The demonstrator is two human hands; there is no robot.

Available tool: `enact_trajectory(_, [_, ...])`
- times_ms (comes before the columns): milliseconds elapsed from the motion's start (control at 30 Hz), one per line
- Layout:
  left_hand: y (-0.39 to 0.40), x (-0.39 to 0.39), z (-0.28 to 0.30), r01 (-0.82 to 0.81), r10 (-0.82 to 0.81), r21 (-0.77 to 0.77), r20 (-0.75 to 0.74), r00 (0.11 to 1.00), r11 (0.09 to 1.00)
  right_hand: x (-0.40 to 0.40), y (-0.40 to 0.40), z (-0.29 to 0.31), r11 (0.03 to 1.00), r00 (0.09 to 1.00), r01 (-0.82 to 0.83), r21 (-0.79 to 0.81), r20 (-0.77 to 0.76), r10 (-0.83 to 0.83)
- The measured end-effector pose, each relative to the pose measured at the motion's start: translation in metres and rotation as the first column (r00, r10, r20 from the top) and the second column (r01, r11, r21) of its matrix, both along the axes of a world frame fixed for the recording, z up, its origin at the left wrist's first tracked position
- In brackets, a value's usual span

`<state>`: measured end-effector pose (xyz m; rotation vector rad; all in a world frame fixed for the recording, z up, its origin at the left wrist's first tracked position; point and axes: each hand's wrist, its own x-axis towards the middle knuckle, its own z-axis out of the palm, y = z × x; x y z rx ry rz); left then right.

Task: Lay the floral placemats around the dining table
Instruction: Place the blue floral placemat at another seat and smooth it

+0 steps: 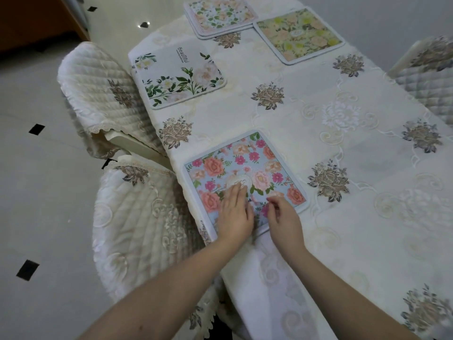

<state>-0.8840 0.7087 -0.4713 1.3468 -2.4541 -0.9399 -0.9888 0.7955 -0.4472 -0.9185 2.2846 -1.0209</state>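
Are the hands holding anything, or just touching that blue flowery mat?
Nothing is held. The left hand rests flat on the blue floral placemat near its close edge; the right hand touches it with loose fingers.

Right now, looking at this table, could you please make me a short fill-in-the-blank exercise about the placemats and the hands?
1. Both hands rest on the placemat whose background is ____.
2. The white placemat carries the printed word ____.
3. The left hand lies with its fingers ____ on the mat, beside the right hand.
4. The stack of placemats lies at the ____ end of the table.

Missing words: blue; Beautiful; flat; far
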Motion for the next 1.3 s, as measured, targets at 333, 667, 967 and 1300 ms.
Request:
enact_trajectory(333, [0.024, 0.001, -0.04, 0.105, -0.048, -0.146, 0.348, 0.936, 0.984, -0.014, -0.031, -0.055, 0.823, 0.701, -0.469, 0.321, -0.432, 0.568])
enact_trajectory(667, [0.03, -0.003, -0.04, -0.037, 0.114, -0.202, 0.386, 0.916, 0.979, -0.018, -0.032, -0.063, 0.775, 0.651, -0.46, 0.433, -0.429, 0.626])
enact_trajectory(967, [0.028, -0.004, -0.041, -0.115, 0.205, -0.244, 0.381, 0.901, 0.963, -0.029, -0.033, -0.061, 0.746, 0.633, -0.487, 0.454, -0.404, 0.66])
enact_trajectory(1300, [0.016, 0.003, -0.032, -0.243, 0.311, -0.211, 0.408, 0.858, 0.947, -0.093, -0.023, -0.058, 0.804, 0.685, -0.423, 0.418, -0.433, 0.586])
